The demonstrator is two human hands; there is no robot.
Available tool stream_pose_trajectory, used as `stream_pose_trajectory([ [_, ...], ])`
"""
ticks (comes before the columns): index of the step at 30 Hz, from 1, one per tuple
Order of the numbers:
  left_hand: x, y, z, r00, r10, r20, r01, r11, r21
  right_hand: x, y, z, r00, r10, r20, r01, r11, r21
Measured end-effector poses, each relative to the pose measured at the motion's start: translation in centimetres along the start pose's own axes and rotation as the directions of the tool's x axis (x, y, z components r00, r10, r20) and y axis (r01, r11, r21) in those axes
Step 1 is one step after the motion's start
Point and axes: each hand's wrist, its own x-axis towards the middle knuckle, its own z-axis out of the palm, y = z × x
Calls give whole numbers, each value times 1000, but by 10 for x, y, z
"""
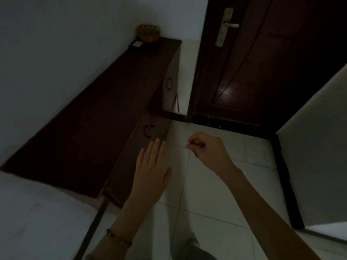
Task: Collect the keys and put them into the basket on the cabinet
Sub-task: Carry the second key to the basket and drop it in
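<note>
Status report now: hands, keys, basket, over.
Left hand open, empty. Right hand pinching keys above the floor. Basket at far end of cabinet. Nothing in the way.

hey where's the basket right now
In the head view the basket sits upper centre, at the far end of the dark cabinet top against the wall, beside a small flat item and left of the door.

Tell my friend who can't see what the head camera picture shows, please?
A person's right hand pinches small keys over a white tiled floor, while the left hand is open and flat. A golden basket sits at the far end of a long dark cabinet, beside a dark door.
</note>
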Motion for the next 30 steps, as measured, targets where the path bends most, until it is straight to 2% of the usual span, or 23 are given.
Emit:
stream_pose_trajectory([
  [6, 52, 65, 30, 1000, -19, -6, 19, 1000, -13, 21, 58, -68, 1000, 1, -14, 0, 999, 37],
  [12, 106, 93, 52, 999, 15, 36, -15, 1000, 3, 48, 100, -103, 996, -7, -87, 13, 997, 70],
  [20, 201, 89, 94, 999, 13, 40, -14, 1000, 5, 134, 147, -112, 998, 25, -57, -18, 993, 113],
  [30, 370, 36, 126, 999, -36, 9, 36, 999, 32, 319, 178, -110, 999, 15, -35, -11, 992, 124],
])
